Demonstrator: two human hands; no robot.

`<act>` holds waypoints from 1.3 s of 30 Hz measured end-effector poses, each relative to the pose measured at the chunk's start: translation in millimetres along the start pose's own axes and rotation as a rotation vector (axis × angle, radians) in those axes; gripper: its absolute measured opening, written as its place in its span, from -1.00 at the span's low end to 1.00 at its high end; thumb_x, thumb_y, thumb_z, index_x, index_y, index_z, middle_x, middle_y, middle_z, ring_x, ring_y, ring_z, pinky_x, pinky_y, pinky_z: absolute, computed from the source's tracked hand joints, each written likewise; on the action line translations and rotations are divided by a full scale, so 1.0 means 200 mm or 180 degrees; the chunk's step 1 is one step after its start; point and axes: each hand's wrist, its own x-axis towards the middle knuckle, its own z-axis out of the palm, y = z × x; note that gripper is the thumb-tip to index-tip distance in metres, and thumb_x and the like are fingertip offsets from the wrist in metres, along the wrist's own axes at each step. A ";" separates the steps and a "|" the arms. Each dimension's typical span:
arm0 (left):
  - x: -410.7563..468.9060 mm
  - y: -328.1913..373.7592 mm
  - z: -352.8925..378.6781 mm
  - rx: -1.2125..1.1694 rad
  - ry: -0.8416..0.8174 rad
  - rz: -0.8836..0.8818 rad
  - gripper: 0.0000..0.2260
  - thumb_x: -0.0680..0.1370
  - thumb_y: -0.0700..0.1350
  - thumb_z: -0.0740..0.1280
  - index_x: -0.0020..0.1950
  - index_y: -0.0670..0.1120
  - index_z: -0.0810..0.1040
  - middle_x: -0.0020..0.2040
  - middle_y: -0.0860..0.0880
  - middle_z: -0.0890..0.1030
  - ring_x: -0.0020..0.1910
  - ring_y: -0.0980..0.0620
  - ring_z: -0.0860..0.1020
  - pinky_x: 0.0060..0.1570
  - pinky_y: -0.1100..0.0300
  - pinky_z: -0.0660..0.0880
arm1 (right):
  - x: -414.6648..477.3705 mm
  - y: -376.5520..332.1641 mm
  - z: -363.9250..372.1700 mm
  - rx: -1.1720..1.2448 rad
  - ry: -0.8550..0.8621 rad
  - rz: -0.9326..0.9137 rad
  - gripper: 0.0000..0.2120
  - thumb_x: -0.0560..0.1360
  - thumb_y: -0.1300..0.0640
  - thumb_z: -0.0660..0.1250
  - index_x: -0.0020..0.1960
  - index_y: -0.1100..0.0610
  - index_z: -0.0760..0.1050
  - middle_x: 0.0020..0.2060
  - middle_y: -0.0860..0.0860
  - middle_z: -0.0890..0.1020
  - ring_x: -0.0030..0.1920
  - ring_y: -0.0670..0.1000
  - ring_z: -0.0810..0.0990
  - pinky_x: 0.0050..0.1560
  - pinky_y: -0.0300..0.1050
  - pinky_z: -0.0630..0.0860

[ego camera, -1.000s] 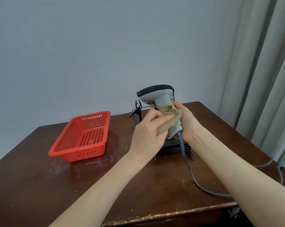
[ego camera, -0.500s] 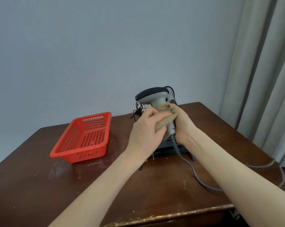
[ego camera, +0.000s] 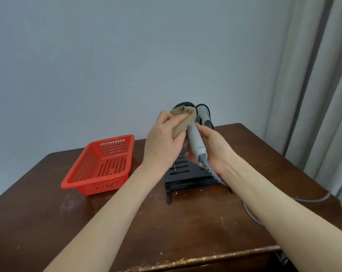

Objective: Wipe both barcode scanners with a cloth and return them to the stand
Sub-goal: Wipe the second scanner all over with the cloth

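My right hand (ego camera: 210,148) grips the grey handle of a barcode scanner (ego camera: 193,140), held upright above the black stand (ego camera: 184,173). Its dark head is mostly covered by a tan cloth (ego camera: 183,122), which my left hand (ego camera: 162,142) holds and presses against the scanner's head and neck. A second scanner (ego camera: 204,114), grey with dark trim, stands just behind and to the right of the first, partly hidden. A grey cable (ego camera: 211,171) runs from the held scanner's base down across the table to the right.
A red perforated plastic basket (ego camera: 101,167) sits on the dark wooden table (ego camera: 48,222) left of the stand. Grey curtains (ego camera: 313,95) hang at the right, a plain wall behind. The cable (ego camera: 311,200) loops near the table's right edge.
The scanner has turned in my right hand so its head faces away and the handle points toward me. My left hand has carried the cloth up from the handle onto the head.
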 end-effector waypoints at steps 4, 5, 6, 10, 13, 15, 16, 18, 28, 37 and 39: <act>-0.02 0.01 0.00 -0.0074 -0.0093 -0.0027 -0.68 0.51 -0.21 0.34 0.23 0.03 0.57 -0.06 0.05 0.45 -0.10 0.17 0.48 -0.03 0.33 0.43 | 0.00 -0.01 0.01 0.0135 -0.0022 -0.0045 -0.73 0.59 0.00 0.21 0.12 0.18 0.51 -0.17 0.05 0.59 -0.20 -0.02 0.56 -0.16 -0.15 0.53; -0.04 0.02 0.01 -0.0140 -0.0127 0.0008 -0.69 0.51 -0.21 0.34 0.21 0.05 0.57 -0.07 0.06 0.45 -0.10 0.19 0.48 -0.03 0.34 0.44 | 0.00 -0.01 0.01 0.0151 -0.0020 -0.0104 -0.70 0.59 0.02 0.21 0.17 0.20 0.51 -0.07 0.08 0.59 -0.10 0.02 0.57 0.00 -0.11 0.53; -0.07 0.02 0.01 -0.0196 -0.0168 0.0048 -0.69 0.50 -0.21 0.34 0.20 0.07 0.58 -0.08 0.09 0.44 -0.10 0.19 0.48 -0.05 0.36 0.44 | 0.00 -0.01 0.00 0.0185 -0.0037 -0.0139 -0.70 0.58 0.04 0.21 0.17 0.22 0.52 -0.01 0.11 0.59 -0.01 0.05 0.57 0.14 -0.08 0.49; -0.18 0.04 0.02 -0.0268 -0.0529 0.0100 -0.73 0.44 -0.17 0.34 0.10 0.07 0.63 -0.16 0.11 0.39 -0.16 0.19 0.45 -0.14 0.44 0.36 | 0.00 -0.02 -0.02 0.0172 -0.0182 0.0015 -0.70 0.59 -0.01 0.22 -0.10 0.21 0.56 -0.31 0.04 0.62 -0.32 -0.02 0.63 -0.24 -0.19 0.61; -0.23 0.05 -0.02 -0.0417 -0.0774 -0.0087 -0.74 0.38 -0.19 0.31 -0.03 0.08 0.67 -0.20 0.10 0.45 -0.20 0.17 0.47 -0.16 0.44 0.35 | 0.02 -0.02 -0.03 0.0083 0.0000 0.0052 -0.67 0.58 -0.04 0.24 -0.01 0.23 0.56 -0.26 0.06 0.66 -0.28 -0.02 0.65 -0.19 -0.14 0.61; -0.22 0.04 -0.05 -0.0624 -0.0417 -0.0330 -0.76 0.38 -0.20 0.31 -0.12 0.10 0.65 -0.20 0.11 0.52 -0.17 0.21 0.50 -0.14 0.46 0.35 | 0.03 -0.03 -0.03 0.0019 0.0024 -0.0059 -0.69 0.59 0.00 0.23 0.06 0.25 0.55 -0.16 0.09 0.67 -0.18 0.03 0.66 -0.06 -0.06 0.59; -0.20 0.03 -0.07 -0.0708 -0.0102 -0.0532 -0.78 0.38 -0.20 0.30 -0.13 0.11 0.62 -0.17 0.10 0.55 -0.14 0.24 0.51 -0.10 0.43 0.36 | 0.03 -0.03 -0.03 0.0053 -0.0017 -0.0095 -0.71 0.59 0.04 0.23 0.10 0.25 0.54 -0.09 0.12 0.66 -0.11 0.06 0.65 0.02 -0.02 0.58; -0.15 -0.01 -0.08 -0.0787 0.0378 -0.0915 -0.80 0.44 -0.20 0.32 -0.05 0.09 0.58 -0.07 0.05 0.58 -0.05 0.24 0.52 -0.01 0.31 0.42 | 0.03 -0.02 -0.03 0.0194 -0.0202 -0.0126 -0.77 0.59 0.15 0.22 0.16 0.24 0.51 0.03 0.15 0.61 -0.01 0.11 0.60 0.17 0.04 0.52; -0.12 -0.04 -0.02 -0.0382 0.0356 -0.0797 -0.77 0.46 -0.25 0.37 0.10 -0.09 0.62 -0.07 0.04 0.53 -0.14 0.35 0.49 -0.14 0.58 0.31 | -0.01 0.01 -0.02 -0.0328 -0.0743 -0.0278 -0.73 0.54 0.40 0.17 0.14 0.18 0.50 -0.04 0.13 0.65 -0.09 0.09 0.63 0.02 0.10 0.59; 0.03 -0.06 -0.08 0.0710 -0.0075 0.0307 -0.64 0.42 -0.32 0.33 0.17 -0.07 0.60 0.00 -0.01 0.48 -0.10 0.06 0.50 -0.15 0.21 0.46 | 0.01 0.01 0.02 -0.0064 -0.0615 -0.0192 -0.65 0.56 0.28 0.18 0.35 0.26 0.39 0.15 0.22 0.53 0.06 0.15 0.54 0.32 0.17 0.39; 0.02 -0.06 -0.07 0.0694 -0.0202 0.0246 -0.65 0.43 -0.30 0.32 0.19 -0.08 0.59 0.02 -0.01 0.48 -0.07 0.03 0.51 -0.12 0.17 0.48 | 0.01 0.01 0.02 0.0076 -0.0602 -0.0080 -0.64 0.60 0.11 0.17 0.34 0.22 0.42 0.14 0.19 0.54 0.06 0.13 0.54 0.29 0.12 0.41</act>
